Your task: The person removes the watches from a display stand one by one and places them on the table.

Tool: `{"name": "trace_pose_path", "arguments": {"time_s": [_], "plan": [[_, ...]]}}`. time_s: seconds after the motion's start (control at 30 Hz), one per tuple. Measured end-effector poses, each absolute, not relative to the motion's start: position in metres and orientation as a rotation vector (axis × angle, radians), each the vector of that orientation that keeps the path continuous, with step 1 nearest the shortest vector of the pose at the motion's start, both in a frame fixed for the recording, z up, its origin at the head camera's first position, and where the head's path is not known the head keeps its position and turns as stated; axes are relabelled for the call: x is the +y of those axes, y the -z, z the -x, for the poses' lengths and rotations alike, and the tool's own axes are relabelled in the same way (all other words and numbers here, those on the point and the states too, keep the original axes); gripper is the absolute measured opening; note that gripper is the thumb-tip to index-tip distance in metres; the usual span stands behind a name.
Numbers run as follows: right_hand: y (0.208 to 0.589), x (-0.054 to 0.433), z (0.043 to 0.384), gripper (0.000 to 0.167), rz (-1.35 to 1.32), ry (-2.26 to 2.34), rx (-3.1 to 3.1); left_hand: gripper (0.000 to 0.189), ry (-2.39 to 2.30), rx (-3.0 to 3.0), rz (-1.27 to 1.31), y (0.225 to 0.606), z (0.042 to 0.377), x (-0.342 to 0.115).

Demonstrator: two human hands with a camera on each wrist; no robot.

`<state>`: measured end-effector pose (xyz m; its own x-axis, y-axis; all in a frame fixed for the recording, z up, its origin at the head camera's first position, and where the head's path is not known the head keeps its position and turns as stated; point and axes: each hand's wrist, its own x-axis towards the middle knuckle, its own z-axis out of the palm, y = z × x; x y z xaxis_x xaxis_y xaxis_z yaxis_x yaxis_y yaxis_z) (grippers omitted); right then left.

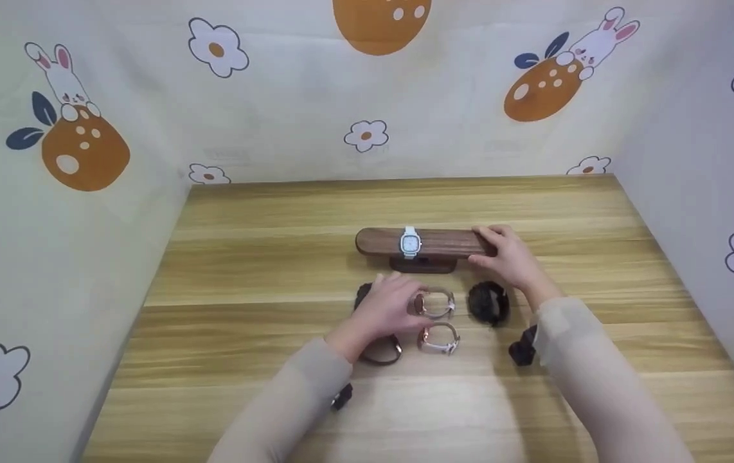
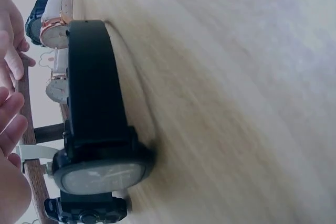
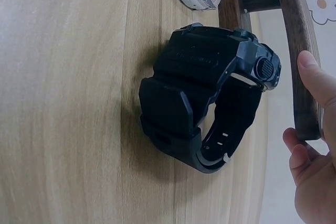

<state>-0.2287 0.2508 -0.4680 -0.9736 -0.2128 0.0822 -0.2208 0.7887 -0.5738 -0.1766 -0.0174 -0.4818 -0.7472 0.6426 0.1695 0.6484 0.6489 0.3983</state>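
Observation:
A dark wooden watch stand [image 1: 450, 241] carries a white watch [image 1: 411, 243] with a squarish face. My right hand [image 1: 511, 257] grips the stand's right end, thumb on the near side and fingers on the far side, as the right wrist view [image 3: 320, 114] also shows. My left hand [image 1: 389, 307] hovers over the watches in front of the stand, nearest to a grey-strapped watch [image 1: 443, 303]. In the left wrist view its fingers [image 2: 11, 129] are loosely bent, holding nothing visible. Below that watch lies a rose-gold watch [image 1: 439, 339] with a pale strap.
A chunky black watch [image 1: 488, 303] sits on the wooden table [image 1: 245, 334] near my right forearm. Another black watch [image 1: 364, 294] is partly covered by my left hand, and a dark-strapped watch [image 1: 383, 352] lies below it. Patterned cloth [image 1: 290, 96] walls in the table.

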Motion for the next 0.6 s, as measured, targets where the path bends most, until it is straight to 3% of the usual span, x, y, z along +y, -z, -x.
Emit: {"name": "trace_pose_path", "arguments": {"time_s": [0.6], "plan": [[0.467, 0.25, 0.23, 0.062, -0.354, -0.937, -2.984, 0.058, 0.726, -2.758, 0.898, 0.477, 0.198, -0.023]]}}
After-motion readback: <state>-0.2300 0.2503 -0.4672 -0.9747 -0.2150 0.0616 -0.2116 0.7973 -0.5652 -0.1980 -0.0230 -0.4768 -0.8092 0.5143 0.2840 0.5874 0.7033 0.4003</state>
